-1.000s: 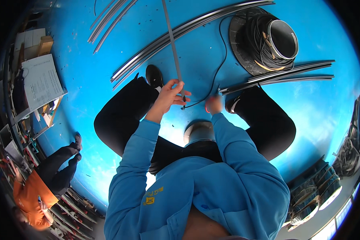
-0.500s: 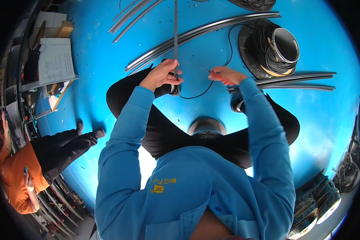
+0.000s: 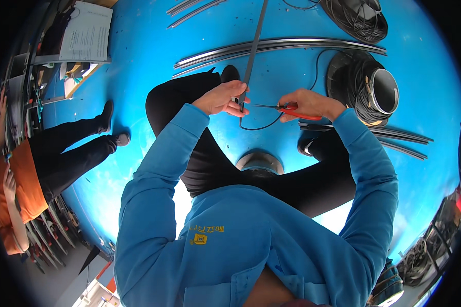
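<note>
Blue floor; left hand (image 3: pixel 221 98) grips long grey metal strip (image 3: pixel 253 48), right hand (image 3: pixel 305 103) grasps red-handled cutters (image 3: pixel 287 108) near thin black cable (image 3: pixel 264 124), uncut.

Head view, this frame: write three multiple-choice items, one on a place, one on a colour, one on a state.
1. Where is the cable spool?
A. on the floor right of the hands
B. in the lap
C. on a shelf

2. What colour are the cutter handles?
A. green
B. red
C. white

3. How is the grey strip held?
A. lying free
B. by both hands
C. by the left hand

Key: A, it sits on the blue floor; B, red shows in the right hand; C, only left fingers grip its end.
</note>
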`<state>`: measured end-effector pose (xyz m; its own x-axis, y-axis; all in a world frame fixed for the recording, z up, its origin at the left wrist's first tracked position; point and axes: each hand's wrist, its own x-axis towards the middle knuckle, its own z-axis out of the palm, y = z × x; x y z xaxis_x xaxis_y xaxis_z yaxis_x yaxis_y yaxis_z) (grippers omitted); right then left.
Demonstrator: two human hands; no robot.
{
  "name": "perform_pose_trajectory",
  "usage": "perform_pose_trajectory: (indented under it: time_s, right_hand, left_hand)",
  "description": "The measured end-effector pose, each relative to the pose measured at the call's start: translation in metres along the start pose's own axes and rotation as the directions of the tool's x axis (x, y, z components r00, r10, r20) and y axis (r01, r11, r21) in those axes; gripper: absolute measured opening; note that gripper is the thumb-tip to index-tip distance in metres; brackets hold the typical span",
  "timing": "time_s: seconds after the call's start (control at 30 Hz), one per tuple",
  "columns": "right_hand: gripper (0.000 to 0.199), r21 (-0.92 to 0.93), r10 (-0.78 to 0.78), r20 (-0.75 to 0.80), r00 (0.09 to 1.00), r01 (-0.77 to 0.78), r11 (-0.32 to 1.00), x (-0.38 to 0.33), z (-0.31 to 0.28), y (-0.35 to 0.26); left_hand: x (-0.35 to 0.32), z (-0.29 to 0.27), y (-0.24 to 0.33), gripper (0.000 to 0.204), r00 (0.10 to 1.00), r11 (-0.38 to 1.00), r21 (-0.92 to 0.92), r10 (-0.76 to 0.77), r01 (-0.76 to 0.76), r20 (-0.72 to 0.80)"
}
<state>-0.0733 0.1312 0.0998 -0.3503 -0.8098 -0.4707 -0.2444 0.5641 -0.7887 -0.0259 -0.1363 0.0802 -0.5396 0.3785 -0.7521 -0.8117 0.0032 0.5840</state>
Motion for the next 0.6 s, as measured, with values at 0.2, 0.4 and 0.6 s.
perform_pose_trajectory:
  time_s: [0.2, 0.4, 0.6]
  right_hand:
    - [0.03, 0.051, 0.048, 0.102, 0.994, -0.053, 0.997, 0.027, -0.009, 0.003]
    - [0.028, 0.061, 0.024, 0.176, 0.984, -0.035, 0.998, 0.044, -0.012, 0.001]
    - [0.027, -0.009, 0.056, 0.186, 0.981, -0.055, 0.998, 0.051, -0.015, -0.009]
  left_hand:
    - [0.0, -0.003, -0.003, 0.035, 1.0, 0.999, -0.019, -0.026, 0.026, -0.006]
    - [0.002, -0.008, -0.007, 0.038, 1.0, 1.0, 0.015, -0.023, 0.023, -0.002]
    - [0.006, -0.01, -0.01, 0.038, 1.0, 0.999, 0.034, -0.03, 0.03, 0.001]
